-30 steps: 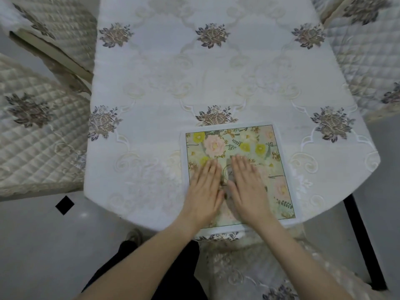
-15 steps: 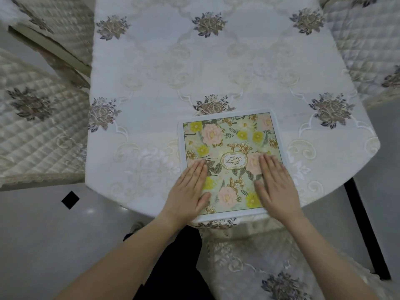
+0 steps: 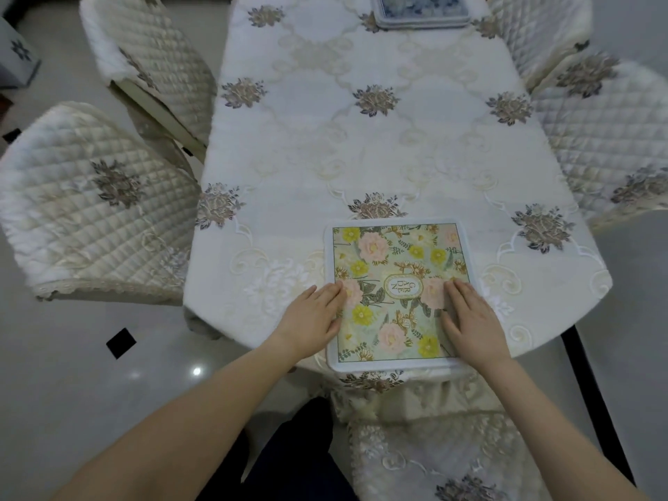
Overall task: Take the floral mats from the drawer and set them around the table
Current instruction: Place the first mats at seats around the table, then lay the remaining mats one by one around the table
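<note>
A square floral mat (image 3: 395, 280) with pink and yellow flowers and a white border lies flat at the near end of the table (image 3: 361, 146). My left hand (image 3: 312, 320) rests palm down on the mat's left edge, fingers together and flat. My right hand (image 3: 470, 321) lies flat on its right side. Neither hand grips anything. A second mat (image 3: 421, 9), blue and white, lies at the far end of the table, partly cut off by the frame's top.
The table wears a white embroidered cloth. Quilted cream chairs (image 3: 97, 207) stand at the left, more chairs (image 3: 600, 139) at the right, and one chair (image 3: 433, 457) directly below me. Pale tiled floor (image 3: 72, 374) surrounds the table.
Both hands slid apart from the mat's centre to its left and right sides. The view pulled back, bringing the far blue mat into sight.
</note>
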{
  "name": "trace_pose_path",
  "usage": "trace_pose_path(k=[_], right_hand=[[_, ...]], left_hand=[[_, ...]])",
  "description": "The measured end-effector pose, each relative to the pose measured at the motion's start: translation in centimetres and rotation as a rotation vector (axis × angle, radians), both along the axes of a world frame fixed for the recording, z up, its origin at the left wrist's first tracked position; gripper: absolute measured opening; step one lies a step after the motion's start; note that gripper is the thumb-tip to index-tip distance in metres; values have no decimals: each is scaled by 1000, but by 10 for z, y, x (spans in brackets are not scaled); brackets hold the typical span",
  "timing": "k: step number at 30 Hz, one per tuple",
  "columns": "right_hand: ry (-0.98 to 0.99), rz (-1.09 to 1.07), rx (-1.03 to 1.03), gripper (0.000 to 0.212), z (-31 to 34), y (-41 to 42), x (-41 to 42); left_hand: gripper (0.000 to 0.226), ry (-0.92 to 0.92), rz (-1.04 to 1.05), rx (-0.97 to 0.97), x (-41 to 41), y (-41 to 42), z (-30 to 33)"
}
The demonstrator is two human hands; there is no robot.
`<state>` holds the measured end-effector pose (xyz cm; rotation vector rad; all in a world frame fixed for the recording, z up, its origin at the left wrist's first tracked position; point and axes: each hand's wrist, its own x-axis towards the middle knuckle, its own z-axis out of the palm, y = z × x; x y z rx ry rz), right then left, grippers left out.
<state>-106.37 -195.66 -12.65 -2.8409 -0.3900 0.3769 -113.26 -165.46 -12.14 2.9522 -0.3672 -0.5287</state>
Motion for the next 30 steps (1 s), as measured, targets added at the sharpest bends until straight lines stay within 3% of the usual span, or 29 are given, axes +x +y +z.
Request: trace_pose_path(k=[7,17,23,30], right_hand=[[-82,37,156,45,65,94,-8],[-324,402,330,51,143,300,-98],[-350,592,458,48,151,428,-188],[-267,781,450,47,134,554,-290]], left_hand=[[49,-161,116,-186,-2,37,52],[44,-562,321,-135,-123,183,138],[47,-607,593,-121,-246,292,145],[51,-491,941,-62,-401,398,129]])
